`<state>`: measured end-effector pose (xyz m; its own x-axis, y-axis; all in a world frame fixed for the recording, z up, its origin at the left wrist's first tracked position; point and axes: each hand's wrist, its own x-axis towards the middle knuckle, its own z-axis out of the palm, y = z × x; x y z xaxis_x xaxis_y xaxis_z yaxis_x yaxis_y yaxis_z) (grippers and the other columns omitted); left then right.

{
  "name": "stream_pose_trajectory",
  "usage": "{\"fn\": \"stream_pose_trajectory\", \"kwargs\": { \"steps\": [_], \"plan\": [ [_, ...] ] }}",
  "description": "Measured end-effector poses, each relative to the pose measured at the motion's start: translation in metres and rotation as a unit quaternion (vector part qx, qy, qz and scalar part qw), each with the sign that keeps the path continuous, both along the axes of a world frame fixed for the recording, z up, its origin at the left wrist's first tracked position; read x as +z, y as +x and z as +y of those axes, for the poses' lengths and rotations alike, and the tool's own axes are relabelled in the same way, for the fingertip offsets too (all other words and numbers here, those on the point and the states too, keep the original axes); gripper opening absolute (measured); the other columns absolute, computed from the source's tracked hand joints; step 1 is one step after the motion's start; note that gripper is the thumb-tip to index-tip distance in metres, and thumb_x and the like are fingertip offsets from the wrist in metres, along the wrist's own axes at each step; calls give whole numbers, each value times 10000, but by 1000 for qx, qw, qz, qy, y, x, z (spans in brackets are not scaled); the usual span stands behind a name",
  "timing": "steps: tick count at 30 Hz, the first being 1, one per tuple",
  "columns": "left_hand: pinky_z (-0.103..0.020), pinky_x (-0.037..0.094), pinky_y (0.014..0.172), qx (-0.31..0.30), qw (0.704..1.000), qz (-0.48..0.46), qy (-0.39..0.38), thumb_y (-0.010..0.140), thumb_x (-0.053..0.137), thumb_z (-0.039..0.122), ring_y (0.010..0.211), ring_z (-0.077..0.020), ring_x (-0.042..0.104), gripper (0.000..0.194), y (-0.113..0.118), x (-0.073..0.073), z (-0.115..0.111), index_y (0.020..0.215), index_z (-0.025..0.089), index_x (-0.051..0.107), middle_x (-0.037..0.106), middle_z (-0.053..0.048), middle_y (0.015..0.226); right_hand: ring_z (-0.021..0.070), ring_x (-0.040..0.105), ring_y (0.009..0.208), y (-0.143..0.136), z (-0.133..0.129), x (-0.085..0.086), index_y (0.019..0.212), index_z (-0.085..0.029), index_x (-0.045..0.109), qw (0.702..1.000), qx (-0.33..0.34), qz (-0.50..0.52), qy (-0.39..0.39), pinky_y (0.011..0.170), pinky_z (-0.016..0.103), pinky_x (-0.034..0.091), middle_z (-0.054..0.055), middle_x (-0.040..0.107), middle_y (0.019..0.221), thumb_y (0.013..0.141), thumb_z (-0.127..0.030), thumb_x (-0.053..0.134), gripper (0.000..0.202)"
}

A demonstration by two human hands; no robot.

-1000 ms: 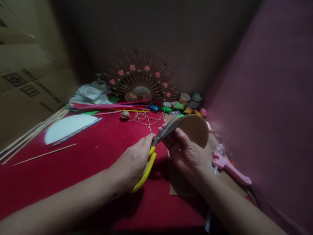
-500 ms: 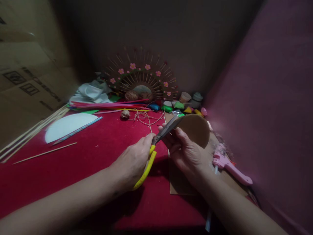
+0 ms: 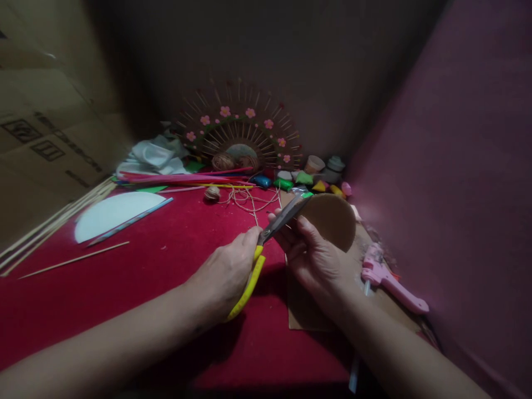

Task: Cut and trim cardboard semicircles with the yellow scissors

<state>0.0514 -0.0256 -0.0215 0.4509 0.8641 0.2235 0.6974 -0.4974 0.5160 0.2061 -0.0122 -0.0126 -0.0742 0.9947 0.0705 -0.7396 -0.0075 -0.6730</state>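
Head view: scissors (image 3: pixel 267 233) barely shifted over last second; no fresh cut visible. Left grip (image 3: pixel 226 271) closed round yellow handles (image 3: pixel 250 291). Right grip (image 3: pixel 316 261) beside blades (image 3: pixel 286 216), thumb overlapping brown disc (image 3: pixel 332 219); hold cannot be told. Scissors above red tabletop (image 3: pixel 141 271), dark, slanting up toward disc.

Glue gun (image 3: pixel 394 287) right of scissors (image 3: pixel 272 228), seemingly on cardboard (image 3: pixel 302 310).

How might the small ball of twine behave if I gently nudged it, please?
The small ball of twine would probably roll, being roundish. It is likely light, being small, and might drag the loose strands beside it.
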Motion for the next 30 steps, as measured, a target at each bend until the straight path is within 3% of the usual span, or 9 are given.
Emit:
{"fn": "stream_pose_trajectory", "kwargs": {
  "steps": [10, 21, 30],
  "plan": [
    [-288, 428, 585, 14, 999, 44, -22, 830, 334, 210, 619, -161, 546, 304, -2, 3, -2, 1117, 160, 421, 553, -44, 792, 227, 637, 1016, 0, 1, 1, 823, -170, 683, 999, -9, 4, -32, 966, 433, 452, 55, 736, 868, 716, -141, 637, 120],
    [-238, 377, 525, 22, 996, 56, -71, 801, 399, 195, 576, -150, 551, 217, -3, 8, -2, 1017, 192, 424, 532, 6, 680, 208, 658, 964, 0, 0, 1, 822, -151, 682, 999, -17, -3, -47, 916, 374, 494, 49, 737, 830, 727, -125, 622, 116],
    [-237, 340, 478, 36, 996, 68, -38, 846, 354, 269, 504, -151, 530, 138, -3, 10, -3, 929, 195, 435, 523, 11, 594, 168, 677, 863, 1, 3, -5, 784, -168, 691, 1000, -19, -8, -6, 968, 378, 454, 30, 739, 827, 760, -129, 604, 98]
  ]
}}
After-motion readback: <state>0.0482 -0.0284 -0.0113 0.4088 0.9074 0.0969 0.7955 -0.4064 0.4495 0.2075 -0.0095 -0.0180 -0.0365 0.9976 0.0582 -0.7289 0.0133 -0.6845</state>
